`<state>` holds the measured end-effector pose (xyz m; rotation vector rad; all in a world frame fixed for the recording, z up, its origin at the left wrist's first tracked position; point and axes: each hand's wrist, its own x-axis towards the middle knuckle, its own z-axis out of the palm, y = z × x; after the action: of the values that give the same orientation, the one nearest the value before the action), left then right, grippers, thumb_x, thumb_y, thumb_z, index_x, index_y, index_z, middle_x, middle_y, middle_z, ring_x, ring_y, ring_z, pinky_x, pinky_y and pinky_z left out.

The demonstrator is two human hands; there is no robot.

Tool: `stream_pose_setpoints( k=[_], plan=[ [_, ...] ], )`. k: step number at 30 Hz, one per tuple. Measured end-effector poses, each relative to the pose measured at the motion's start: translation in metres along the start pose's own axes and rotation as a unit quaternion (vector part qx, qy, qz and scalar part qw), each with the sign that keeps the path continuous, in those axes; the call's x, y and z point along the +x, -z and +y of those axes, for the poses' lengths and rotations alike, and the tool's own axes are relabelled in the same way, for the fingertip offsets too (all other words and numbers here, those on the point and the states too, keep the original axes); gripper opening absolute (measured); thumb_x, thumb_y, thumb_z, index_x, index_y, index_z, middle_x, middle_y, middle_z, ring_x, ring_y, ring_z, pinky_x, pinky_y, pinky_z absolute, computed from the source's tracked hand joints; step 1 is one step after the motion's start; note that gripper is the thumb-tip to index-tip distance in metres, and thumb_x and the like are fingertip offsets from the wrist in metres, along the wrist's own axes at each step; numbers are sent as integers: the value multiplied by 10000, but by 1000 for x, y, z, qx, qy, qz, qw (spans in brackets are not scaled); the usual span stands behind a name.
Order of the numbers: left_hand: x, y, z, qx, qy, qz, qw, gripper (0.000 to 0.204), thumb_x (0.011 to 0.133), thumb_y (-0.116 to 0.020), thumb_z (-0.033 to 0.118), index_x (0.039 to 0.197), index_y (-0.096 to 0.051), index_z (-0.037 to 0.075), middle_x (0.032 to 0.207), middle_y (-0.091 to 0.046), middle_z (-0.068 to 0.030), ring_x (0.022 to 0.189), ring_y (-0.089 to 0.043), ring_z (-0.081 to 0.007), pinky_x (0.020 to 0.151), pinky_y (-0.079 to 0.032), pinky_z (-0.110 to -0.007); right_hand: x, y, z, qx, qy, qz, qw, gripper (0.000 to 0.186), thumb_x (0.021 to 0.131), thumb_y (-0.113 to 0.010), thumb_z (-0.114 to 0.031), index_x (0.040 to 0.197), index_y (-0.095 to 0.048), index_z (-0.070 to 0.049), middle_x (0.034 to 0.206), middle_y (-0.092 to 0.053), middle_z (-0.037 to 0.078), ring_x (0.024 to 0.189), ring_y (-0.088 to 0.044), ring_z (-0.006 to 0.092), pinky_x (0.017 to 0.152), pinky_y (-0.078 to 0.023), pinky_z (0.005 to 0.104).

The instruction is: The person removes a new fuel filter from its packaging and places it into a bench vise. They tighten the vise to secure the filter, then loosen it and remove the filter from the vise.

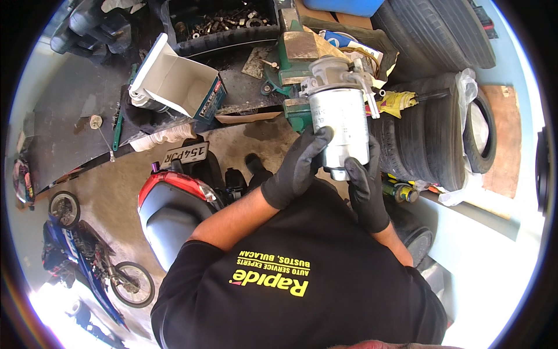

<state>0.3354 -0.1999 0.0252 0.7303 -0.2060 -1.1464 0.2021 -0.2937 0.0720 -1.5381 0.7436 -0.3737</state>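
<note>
A silver cylindrical filter (338, 113) with a grey cast metal head (325, 78) is held upright in front of me, over a green bench vise (293, 43); whether it touches the vise I cannot tell. My left hand (299, 166), in a black glove, wraps round the filter's lower left side. My right hand (366, 186), also gloved, grips its lower right, thumb near the fitting at the bottom. On the bench to the left lies an open white-and-teal cardboard box (177, 78), with a green tool (118, 131) beside it.
A black bin of metal hardware (221, 23) stands at the bench's back. Stacked tyres (433, 136) are on the right. A red-and-grey scooter (171, 230) is below the bench's front edge (70, 174); a blue motorbike (81, 262) stands at lower left.
</note>
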Motion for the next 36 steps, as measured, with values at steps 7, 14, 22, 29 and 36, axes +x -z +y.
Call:
stream_pose_setpoints(
  k=[7,14,22,29,36],
  plan=[
    [10,29,0,-47,52,-68,995,632,1031,-576,270,1540,-343,-21,1374,-542,-51,1296,-475,-139,1171,-301,-346,-2,0,5,104,-77,21,991,703,997,-617,-299,1555,-294,-19,1443,-489,170,1293,-557,270,1077,-460,397],
    [23,41,20,-128,161,-105,973,663,971,-658,233,1531,-372,26,1276,-573,-49,1149,-521,-103,1004,-429,-310,-22,1,11,204,-155,94,962,822,936,-579,-439,1581,-314,-3,1543,-466,196,1367,-530,366,1187,-397,490],
    [31,40,23,-172,188,-95,962,757,878,-832,213,1462,-394,12,1266,-589,-92,1139,-584,-156,900,-546,-307,-27,-5,-4,149,-198,73,966,914,870,-601,-475,1605,-284,-34,1588,-400,204,1460,-411,372,1210,-336,542],
    [34,40,15,-106,117,-103,982,790,880,-844,282,1461,-387,3,1305,-581,-109,1204,-573,-196,994,-524,-379,-21,-5,-11,179,-246,76,950,1089,811,-670,-567,1608,-229,29,1583,-390,248,1449,-427,392,1214,-335,502],
    [35,44,22,-134,190,-125,965,773,883,-813,200,1490,-377,1,1360,-559,-117,1141,-602,-162,947,-537,-347,-4,-18,-14,248,-206,84,943,957,850,-585,-619,1591,-340,-67,1538,-478,190,1398,-489,357,1193,-368,503]
  ],
)
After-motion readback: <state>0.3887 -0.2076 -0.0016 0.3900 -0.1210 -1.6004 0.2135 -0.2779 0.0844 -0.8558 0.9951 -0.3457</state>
